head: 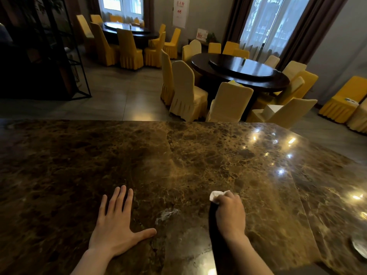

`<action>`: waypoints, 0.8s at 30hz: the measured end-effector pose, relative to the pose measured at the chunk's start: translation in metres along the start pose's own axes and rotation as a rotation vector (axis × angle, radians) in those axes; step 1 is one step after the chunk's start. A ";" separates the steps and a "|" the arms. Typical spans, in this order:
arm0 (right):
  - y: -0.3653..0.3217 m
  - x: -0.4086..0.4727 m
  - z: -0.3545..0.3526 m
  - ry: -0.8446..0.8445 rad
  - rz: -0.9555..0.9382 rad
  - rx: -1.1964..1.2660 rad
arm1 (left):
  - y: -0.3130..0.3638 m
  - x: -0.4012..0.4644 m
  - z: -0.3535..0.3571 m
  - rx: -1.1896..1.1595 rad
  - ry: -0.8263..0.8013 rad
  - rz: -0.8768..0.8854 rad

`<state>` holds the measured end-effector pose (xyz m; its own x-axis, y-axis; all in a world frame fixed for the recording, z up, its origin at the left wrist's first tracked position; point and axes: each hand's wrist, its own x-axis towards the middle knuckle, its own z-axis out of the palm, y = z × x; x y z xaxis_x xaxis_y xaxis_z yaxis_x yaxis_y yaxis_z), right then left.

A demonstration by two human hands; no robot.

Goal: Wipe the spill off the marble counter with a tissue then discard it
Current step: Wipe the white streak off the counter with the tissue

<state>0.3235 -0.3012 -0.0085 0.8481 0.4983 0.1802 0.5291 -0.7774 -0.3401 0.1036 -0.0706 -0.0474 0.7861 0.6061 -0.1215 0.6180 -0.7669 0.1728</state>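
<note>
A wide brown marble counter [178,155] fills the lower half of the view. My right hand [230,213] is closed around a crumpled white tissue [215,196], which pokes out past the knuckles and presses on the stone. A pale, streaky wet patch, the spill [165,214], lies between my hands, left of the tissue. My left hand [117,223] rests flat on the counter with fingers spread, holding nothing.
A round glass dish [360,246] sits at the counter's right edge. Beyond the far edge are round dark dining tables [240,70] ringed by yellow-covered chairs [186,92], and a black metal shelf frame [75,56] at the left.
</note>
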 end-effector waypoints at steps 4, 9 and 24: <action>-0.033 -0.015 0.010 -0.054 -0.125 0.020 | 0.000 0.001 0.000 -0.008 0.012 0.004; -0.024 -0.026 0.004 -0.142 -0.318 0.007 | 0.000 0.001 0.000 0.007 -0.013 -0.006; -0.026 -0.018 0.005 -0.062 -0.202 0.045 | -0.002 0.001 0.002 -0.020 0.020 0.012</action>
<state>0.2939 -0.2879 -0.0076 0.7207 0.6661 0.1921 0.6852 -0.6421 -0.3439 0.1031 -0.0691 -0.0494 0.7931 0.6008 -0.1001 0.6078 -0.7701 0.1939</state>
